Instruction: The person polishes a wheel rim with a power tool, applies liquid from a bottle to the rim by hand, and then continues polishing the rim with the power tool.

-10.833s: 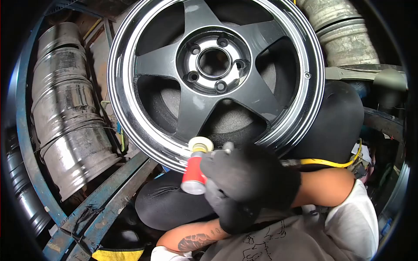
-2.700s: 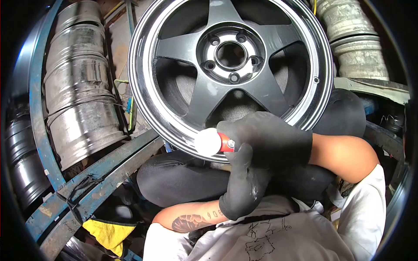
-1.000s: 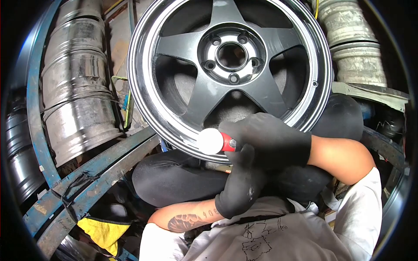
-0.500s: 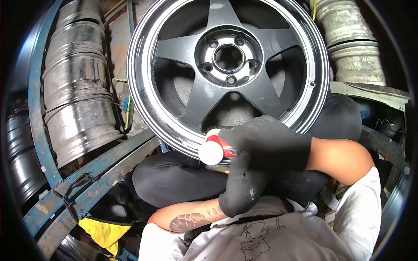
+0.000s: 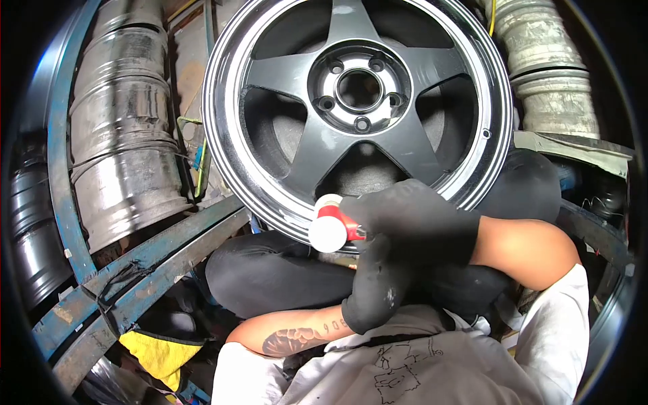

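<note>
A black five-spoke wheel point(image 5: 324, 145) with a polished rim leans in front of me, its lower edge by my crossed legs. At its bottom edge is a red and white container point(image 5: 329, 229) with a round white end facing up. Wrapped round the container, my right hand point(image 5: 418, 219) wears a black glove. Just below and partly under it, my left hand point(image 5: 378, 283), also gloved in black, is close to the container. Its fingers are mostly hidden behind the right hand, so its grip does not show.
Stacked silver wheels point(image 5: 125, 128) stand at the left, with more point(image 5: 550, 74) at the upper right. A blue metal frame point(image 5: 155, 260) runs across the left side. A yellow and black cloth point(image 5: 162, 354) hangs at the lower left.
The wheel appears slightly farther right in view. Both hands and the container stay nearly where they were.
</note>
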`<state>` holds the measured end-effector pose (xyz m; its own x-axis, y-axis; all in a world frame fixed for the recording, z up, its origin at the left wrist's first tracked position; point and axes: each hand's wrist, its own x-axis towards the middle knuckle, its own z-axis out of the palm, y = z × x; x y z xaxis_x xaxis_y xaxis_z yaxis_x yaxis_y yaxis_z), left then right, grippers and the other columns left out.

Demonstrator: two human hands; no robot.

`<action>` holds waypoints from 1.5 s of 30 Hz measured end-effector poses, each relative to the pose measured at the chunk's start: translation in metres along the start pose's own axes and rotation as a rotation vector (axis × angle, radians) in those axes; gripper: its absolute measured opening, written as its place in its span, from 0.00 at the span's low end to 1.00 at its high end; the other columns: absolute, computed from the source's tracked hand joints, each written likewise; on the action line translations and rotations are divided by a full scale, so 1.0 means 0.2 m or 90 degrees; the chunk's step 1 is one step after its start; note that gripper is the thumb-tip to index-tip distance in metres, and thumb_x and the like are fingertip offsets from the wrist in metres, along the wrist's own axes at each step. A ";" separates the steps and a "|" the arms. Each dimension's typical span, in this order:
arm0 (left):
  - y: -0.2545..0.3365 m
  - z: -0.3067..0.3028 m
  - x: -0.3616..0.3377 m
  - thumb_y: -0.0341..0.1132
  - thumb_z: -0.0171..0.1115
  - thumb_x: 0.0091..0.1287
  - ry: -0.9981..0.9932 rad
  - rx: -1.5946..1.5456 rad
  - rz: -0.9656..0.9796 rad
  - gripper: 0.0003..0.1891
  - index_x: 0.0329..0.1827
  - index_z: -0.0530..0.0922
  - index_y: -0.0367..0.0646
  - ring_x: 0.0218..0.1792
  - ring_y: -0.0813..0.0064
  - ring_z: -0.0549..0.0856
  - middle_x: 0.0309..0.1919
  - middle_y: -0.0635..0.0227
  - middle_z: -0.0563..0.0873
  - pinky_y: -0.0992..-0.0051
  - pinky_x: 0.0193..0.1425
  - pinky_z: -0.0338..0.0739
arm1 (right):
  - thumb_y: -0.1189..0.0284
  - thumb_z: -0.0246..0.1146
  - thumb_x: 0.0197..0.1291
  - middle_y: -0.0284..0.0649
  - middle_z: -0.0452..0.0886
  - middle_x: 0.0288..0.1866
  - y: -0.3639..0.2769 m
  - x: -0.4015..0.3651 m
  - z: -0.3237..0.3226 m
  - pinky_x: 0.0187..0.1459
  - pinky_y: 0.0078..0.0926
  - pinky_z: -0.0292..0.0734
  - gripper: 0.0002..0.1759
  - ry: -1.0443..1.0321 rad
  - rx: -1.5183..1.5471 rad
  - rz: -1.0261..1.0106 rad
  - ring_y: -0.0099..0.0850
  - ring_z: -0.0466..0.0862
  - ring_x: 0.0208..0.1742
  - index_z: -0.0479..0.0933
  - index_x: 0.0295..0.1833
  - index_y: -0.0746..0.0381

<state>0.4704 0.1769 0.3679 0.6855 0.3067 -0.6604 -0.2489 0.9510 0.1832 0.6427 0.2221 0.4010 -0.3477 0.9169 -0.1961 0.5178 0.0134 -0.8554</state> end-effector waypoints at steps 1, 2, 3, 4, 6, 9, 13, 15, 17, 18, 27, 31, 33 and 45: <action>-0.04 -0.06 0.00 0.65 0.43 0.81 0.039 0.009 0.034 0.44 0.88 0.56 0.39 0.78 0.57 0.70 0.82 0.52 0.66 0.54 0.81 0.64 | 0.59 0.67 0.58 0.52 0.87 0.39 0.00 0.01 0.01 0.46 0.54 0.81 0.20 0.001 -0.006 0.002 0.56 0.88 0.46 0.79 0.50 0.62; -0.09 -0.23 0.01 0.65 0.43 0.81 0.036 0.022 0.054 0.44 0.87 0.57 0.39 0.77 0.57 0.71 0.81 0.52 0.68 0.54 0.81 0.65 | 0.60 0.67 0.58 0.52 0.87 0.38 -0.01 0.01 0.02 0.46 0.54 0.81 0.19 0.000 -0.013 0.002 0.56 0.88 0.45 0.79 0.49 0.62; -0.06 -0.22 0.01 0.66 0.44 0.81 -0.007 0.022 0.048 0.44 0.87 0.58 0.39 0.75 0.57 0.73 0.80 0.53 0.70 0.54 0.80 0.66 | 0.60 0.67 0.58 0.53 0.87 0.37 -0.01 0.02 0.03 0.46 0.55 0.80 0.19 -0.001 -0.019 0.002 0.56 0.88 0.45 0.79 0.47 0.63; -0.04 -0.21 0.01 0.67 0.44 0.81 -0.050 0.023 0.042 0.44 0.86 0.59 0.39 0.73 0.57 0.75 0.78 0.53 0.72 0.54 0.79 0.67 | 0.60 0.67 0.59 0.53 0.87 0.38 -0.02 0.01 0.02 0.47 0.55 0.80 0.19 -0.010 -0.024 0.009 0.56 0.88 0.45 0.79 0.48 0.62; 0.01 -0.08 0.01 0.69 0.44 0.80 -0.216 -0.003 -0.024 0.45 0.85 0.63 0.39 0.69 0.57 0.78 0.75 0.54 0.76 0.55 0.76 0.70 | 0.61 0.67 0.59 0.53 0.87 0.38 -0.03 -0.01 -0.05 0.47 0.55 0.81 0.18 -0.030 -0.034 0.025 0.57 0.88 0.46 0.80 0.48 0.62; 0.10 0.09 0.00 0.71 0.45 0.80 -0.143 0.103 -0.135 0.45 0.81 0.68 0.38 0.64 0.59 0.82 0.71 0.55 0.80 0.57 0.74 0.72 | 0.61 0.67 0.61 0.52 0.88 0.40 0.01 -0.04 -0.13 0.48 0.55 0.81 0.18 -0.054 -0.016 0.013 0.57 0.88 0.48 0.80 0.51 0.60; 0.10 0.07 0.00 0.74 0.47 0.78 -0.109 0.134 -0.173 0.46 0.79 0.71 0.39 0.62 0.63 0.83 0.70 0.56 0.81 0.60 0.73 0.72 | 0.60 0.67 0.62 0.53 0.88 0.42 0.06 -0.04 -0.10 0.50 0.54 0.81 0.19 -0.061 0.037 0.056 0.59 0.87 0.48 0.80 0.54 0.59; 0.10 0.07 -0.01 0.74 0.47 0.78 -0.113 0.118 -0.168 0.46 0.79 0.72 0.40 0.62 0.64 0.83 0.70 0.58 0.81 0.60 0.73 0.72 | 0.59 0.67 0.63 0.54 0.88 0.44 0.08 -0.02 -0.09 0.51 0.53 0.81 0.20 -0.063 0.057 0.071 0.59 0.87 0.49 0.79 0.55 0.60; 0.11 0.10 -0.02 0.75 0.47 0.77 -0.093 0.125 -0.151 0.46 0.78 0.73 0.40 0.62 0.65 0.83 0.71 0.59 0.81 0.60 0.72 0.72 | 0.58 0.67 0.63 0.56 0.87 0.46 0.10 -0.01 -0.07 0.52 0.54 0.81 0.21 -0.041 0.067 0.038 0.59 0.86 0.50 0.79 0.54 0.61; 0.13 0.11 -0.02 0.75 0.47 0.77 -0.082 0.128 -0.142 0.46 0.78 0.73 0.40 0.63 0.65 0.83 0.71 0.59 0.81 0.59 0.72 0.72 | 0.58 0.67 0.63 0.56 0.87 0.47 0.12 0.00 -0.05 0.53 0.54 0.80 0.21 -0.031 0.073 0.020 0.59 0.86 0.51 0.79 0.54 0.61; 0.18 0.07 -0.03 0.70 0.53 0.78 -0.105 0.092 -0.112 0.42 0.72 0.74 0.34 0.55 0.68 0.87 0.58 0.59 0.86 0.63 0.65 0.79 | 0.52 0.65 0.64 0.55 0.85 0.45 0.03 0.07 -0.08 0.51 0.54 0.80 0.24 -0.082 0.068 0.050 0.60 0.85 0.49 0.78 0.52 0.62; 0.14 0.05 0.00 0.52 0.60 0.82 -0.083 0.030 -0.077 0.28 0.70 0.77 0.36 0.54 0.70 0.87 0.57 0.61 0.86 0.66 0.61 0.82 | 0.55 0.68 0.63 0.53 0.85 0.43 -0.01 0.04 -0.10 0.47 0.52 0.80 0.22 -0.052 0.033 0.068 0.56 0.86 0.48 0.77 0.50 0.62; 0.14 0.04 0.01 0.43 0.60 0.83 -0.043 0.047 -0.093 0.21 0.69 0.78 0.37 0.52 0.70 0.88 0.58 0.61 0.85 0.68 0.58 0.84 | 0.58 0.69 0.62 0.53 0.86 0.42 -0.02 0.02 -0.10 0.46 0.53 0.80 0.20 -0.017 0.019 0.052 0.57 0.86 0.47 0.77 0.51 0.61; 0.17 0.04 0.15 0.47 0.57 0.85 -0.120 0.074 0.067 0.26 0.74 0.61 0.40 0.67 0.66 0.83 0.65 0.52 0.78 0.62 0.70 0.84 | 0.64 0.70 0.59 0.56 0.85 0.40 0.06 -0.04 -0.05 0.47 0.56 0.78 0.19 0.105 -0.007 0.055 0.60 0.85 0.45 0.78 0.53 0.61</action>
<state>0.4882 0.2180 0.3593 0.7778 0.3962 -0.4878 -0.2535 0.9081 0.3334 0.6600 0.2187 0.3967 -0.1689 0.9678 -0.1864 0.5485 -0.0648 -0.8336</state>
